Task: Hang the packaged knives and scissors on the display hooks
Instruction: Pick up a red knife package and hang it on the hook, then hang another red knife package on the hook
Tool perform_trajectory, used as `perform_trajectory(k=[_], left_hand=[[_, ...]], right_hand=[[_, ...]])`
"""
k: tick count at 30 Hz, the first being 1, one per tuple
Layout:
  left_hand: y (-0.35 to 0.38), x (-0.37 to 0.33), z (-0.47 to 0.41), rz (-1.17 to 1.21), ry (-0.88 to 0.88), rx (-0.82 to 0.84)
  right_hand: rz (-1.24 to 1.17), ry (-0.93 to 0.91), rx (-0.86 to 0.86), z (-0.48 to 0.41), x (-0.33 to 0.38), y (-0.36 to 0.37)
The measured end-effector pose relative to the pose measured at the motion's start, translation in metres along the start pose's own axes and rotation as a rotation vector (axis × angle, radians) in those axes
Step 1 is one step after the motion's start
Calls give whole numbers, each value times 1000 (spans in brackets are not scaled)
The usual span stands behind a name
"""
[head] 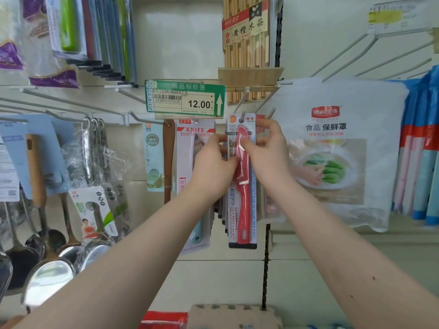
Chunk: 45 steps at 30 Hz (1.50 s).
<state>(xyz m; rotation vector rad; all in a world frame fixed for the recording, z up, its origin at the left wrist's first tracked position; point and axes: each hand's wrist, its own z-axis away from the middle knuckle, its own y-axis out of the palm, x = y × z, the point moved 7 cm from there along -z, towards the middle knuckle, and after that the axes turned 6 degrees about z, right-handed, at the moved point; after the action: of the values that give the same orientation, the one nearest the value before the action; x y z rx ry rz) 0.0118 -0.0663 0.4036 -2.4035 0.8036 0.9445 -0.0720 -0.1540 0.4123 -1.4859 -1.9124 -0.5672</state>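
A packaged red fruit knife (243, 205) hangs upright with the hole at its card's top at the tip of a metal display hook (241, 102). My left hand (211, 165) pinches the card's left edge beside the blade. On the other side, my right hand (268, 148) grips the card's upper right edge, thumb in front. More packs hang behind it, mostly hidden. Left of it hangs another pack marked KNIFE (190, 138) with a pale blue handle.
A green price tag (185, 98) reading 12.00 juts out above the knives. Boxed chopsticks (247, 32) hang higher up. A large food-cover bag (337, 148) hangs to the right, ladles and spoons (47, 233) to the left. Bare wire hooks (356, 51) stick out upper right.
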Motion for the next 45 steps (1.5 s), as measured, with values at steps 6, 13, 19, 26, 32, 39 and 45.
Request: perform_trajectory(k=[6,13,19,26,32,39,45], left_hand=[[0,1,2,-47,29,-17],[1,4,8,30,34,-58],[0,7,21,105,107,-138],[5,20,55,194,154,-148],[12,72,113,340,59,-152],[6,183,200,306,-240,-229],[12,246,254,242,-415,-182]], right_hand=[[49,-21,-43,1,-2,-1],[68,3,-55,3,-7,-3],[69,32,-85,14,-18,-10],[-4,70,-80,57,-46,-18],[-73,138,-59,122,-107,-17],[126,412,11,224,-233,-2],[432,713,189,306,-330,7]])
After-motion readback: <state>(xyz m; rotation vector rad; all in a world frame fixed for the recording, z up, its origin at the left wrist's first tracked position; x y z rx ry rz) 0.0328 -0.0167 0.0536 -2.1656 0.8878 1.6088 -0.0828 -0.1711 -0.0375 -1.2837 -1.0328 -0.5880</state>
